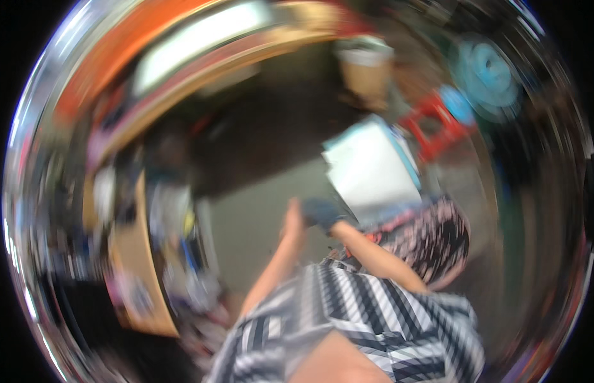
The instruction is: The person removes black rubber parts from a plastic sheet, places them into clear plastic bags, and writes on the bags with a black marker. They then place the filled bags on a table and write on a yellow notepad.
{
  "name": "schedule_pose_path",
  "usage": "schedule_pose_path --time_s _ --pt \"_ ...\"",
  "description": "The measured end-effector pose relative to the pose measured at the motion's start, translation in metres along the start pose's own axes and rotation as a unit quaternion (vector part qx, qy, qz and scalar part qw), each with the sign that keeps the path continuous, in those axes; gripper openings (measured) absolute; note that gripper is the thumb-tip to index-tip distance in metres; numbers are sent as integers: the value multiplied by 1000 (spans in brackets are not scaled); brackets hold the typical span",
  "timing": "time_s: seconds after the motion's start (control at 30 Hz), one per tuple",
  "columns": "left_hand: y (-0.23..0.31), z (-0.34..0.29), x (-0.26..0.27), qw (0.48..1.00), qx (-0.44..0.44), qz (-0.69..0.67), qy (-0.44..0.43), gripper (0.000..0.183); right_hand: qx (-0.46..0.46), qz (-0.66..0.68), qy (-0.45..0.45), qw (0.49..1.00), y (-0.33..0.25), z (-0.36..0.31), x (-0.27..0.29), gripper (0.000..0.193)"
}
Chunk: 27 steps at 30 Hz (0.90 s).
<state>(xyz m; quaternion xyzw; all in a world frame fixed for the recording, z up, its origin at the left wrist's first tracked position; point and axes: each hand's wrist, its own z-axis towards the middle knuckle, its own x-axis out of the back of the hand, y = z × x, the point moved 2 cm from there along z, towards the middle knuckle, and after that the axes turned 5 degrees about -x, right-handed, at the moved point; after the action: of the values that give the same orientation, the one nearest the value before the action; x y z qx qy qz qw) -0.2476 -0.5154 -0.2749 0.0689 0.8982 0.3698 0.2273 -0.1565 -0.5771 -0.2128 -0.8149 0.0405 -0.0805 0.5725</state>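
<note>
Blurry grey surface (246, 223), indistinct dark-blue shape (320, 212) beside left hand (293, 221)

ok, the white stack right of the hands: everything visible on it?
The white stack looks like flat paper or card sheets, roughly rectangular, with a jagged left edge and light blue along the right. It lies angled beside a red stool. Neither the left hand nor right hand appears to touch it. Blur hides what supports it.
</note>
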Motion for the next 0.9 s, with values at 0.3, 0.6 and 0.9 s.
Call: schedule_pose_path --time_s 0.3,0.6,0.9 --pt "8 24 23 981 32 153 -111 49 -71 63 301 949 1 -14 -72 38" --pt "-31 -1 -57 952 -98 236 -168 40 -82 163 349 919 33 -58 -12 42" --pt "-39 -4 -95 894 -215 362 -156 47 -30 203 314 927 31 -106 30 44"
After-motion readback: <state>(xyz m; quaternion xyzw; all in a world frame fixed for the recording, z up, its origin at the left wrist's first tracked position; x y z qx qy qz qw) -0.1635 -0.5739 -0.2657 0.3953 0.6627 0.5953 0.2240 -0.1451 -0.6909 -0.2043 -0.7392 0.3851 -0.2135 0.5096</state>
